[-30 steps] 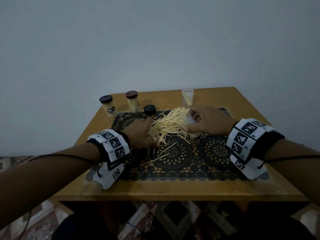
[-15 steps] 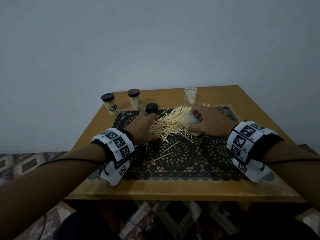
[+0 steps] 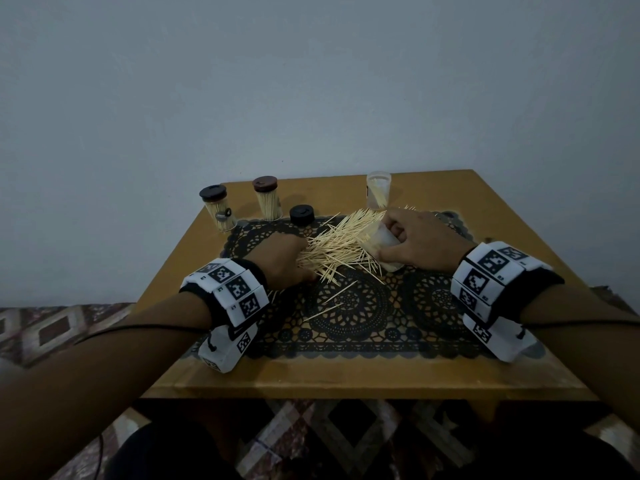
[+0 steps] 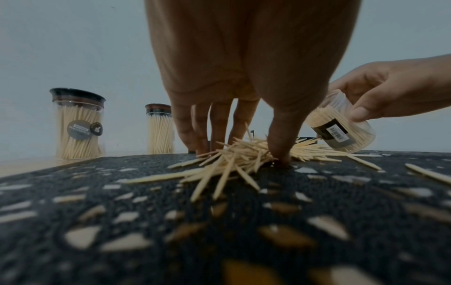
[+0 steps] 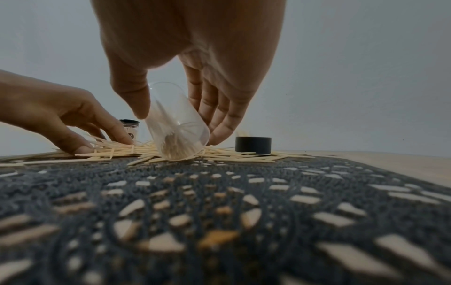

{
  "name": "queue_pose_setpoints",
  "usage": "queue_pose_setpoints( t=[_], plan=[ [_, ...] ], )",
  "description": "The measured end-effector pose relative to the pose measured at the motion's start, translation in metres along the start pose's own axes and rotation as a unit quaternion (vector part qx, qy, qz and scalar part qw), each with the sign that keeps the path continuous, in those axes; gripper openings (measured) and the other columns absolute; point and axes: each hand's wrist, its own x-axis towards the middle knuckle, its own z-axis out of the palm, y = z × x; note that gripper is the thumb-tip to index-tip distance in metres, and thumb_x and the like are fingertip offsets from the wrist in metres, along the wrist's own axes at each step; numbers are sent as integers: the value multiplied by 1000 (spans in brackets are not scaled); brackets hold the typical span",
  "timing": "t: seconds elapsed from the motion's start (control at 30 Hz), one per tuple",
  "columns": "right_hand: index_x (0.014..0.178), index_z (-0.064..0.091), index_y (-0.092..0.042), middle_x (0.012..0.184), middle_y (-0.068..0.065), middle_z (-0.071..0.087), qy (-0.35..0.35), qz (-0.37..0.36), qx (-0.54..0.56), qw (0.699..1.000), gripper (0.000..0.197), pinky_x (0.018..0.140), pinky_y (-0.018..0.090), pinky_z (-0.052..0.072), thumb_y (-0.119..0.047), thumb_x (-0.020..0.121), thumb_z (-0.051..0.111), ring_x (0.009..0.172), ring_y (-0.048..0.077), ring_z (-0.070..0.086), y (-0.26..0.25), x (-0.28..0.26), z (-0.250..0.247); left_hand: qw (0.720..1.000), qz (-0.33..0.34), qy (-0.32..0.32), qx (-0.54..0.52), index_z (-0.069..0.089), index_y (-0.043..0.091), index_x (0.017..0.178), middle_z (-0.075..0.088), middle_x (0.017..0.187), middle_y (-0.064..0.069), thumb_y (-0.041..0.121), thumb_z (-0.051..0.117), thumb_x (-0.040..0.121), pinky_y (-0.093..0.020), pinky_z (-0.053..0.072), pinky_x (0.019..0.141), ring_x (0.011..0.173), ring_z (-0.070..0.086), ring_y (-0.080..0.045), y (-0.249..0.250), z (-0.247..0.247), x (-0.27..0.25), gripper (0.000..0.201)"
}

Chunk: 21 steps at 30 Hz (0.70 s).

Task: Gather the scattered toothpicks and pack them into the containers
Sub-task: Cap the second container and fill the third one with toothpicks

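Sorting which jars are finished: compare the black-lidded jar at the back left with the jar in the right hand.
The black-lidded jar stands upright on the bare table; the held jar is tilted, its base low on the mat among the loose toothpicks.
The black-lidded jar is capped; the held jar shows no lid.
Nothing touches the black-lidded jar; the right hand grips the held jar.
Both are clear and hold toothpicks.

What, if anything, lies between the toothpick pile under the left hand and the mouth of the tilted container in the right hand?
Nothing visible does. The left hand presses on the toothpick pile, which runs unbroken to the tilted container that the right hand grips. The loose black lid sits behind the pile, off that path.
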Motion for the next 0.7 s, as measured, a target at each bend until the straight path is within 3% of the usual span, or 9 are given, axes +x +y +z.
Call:
queue_pose_setpoints(
  t=[0.1,0.23,0.33,0.4,0.47,0.6,0.7],
  plan=[
    [110,59,-10,101,2,64,1,-9,-2,1000,44,74,30,50,-34,78,77,90,20,60,2,0,1,1000,2,10,4,63,7,119,66,114,-9,45,67,84,-34,48,84,102,60,-24,-1,-1,1,52],
    [108,58,-12,93,-4,59,17,-14,-21,1000,42,58,7,35,-35,79,77,82,15,56,4,1,0,1000,0,-4,3,62,7,121,56,126,-12,50,61,87,-38,44,97,114,52,-26,2,1,1,55],
    [101,55,-14,87,-7,54,31,-13,-24,999,37,57,12,32,-34,79,77,79,15,52,8,3,1,1000,-1,-4,-18,61,13,127,50,129,-11,53,56,88,-33,38,99,119,47,-25,1,1,0,55],
    [100,55,-15,87,-7,54,31,-10,-22,999,36,58,14,33,-34,78,77,79,15,51,10,4,2,1000,8,9,-29,61,14,128,60,127,-9,42,59,91,-30,41,95,116,53,-24,1,0,1,47],
    [98,54,-17,85,-10,53,31,-8,-17,999,35,59,15,34,-34,78,77,79,14,51,11,5,3,999,7,17,-38,59,15,130,62,129,-6,29,64,89,-31,43,99,118,56,-22,1,-2,0,44],
    [95,52,-20,83,-13,52,32,-3,-3,999,34,61,18,36,-34,77,78,79,13,51,14,7,4,998,-10,47,-43,56,21,129,64,122,-6,12,67,82,-43,48,97,113,59,-26,-2,0,0,49],
    [96,52,-21,89,-7,55,28,3,1,1000,35,64,26,37,-35,77,78,82,15,53,15,7,5,997,-7,50,-66,55,15,129,65,118,-9,7,65,82,-35,49,91,109,60,-25,-2,1,0,49]
  ],
)
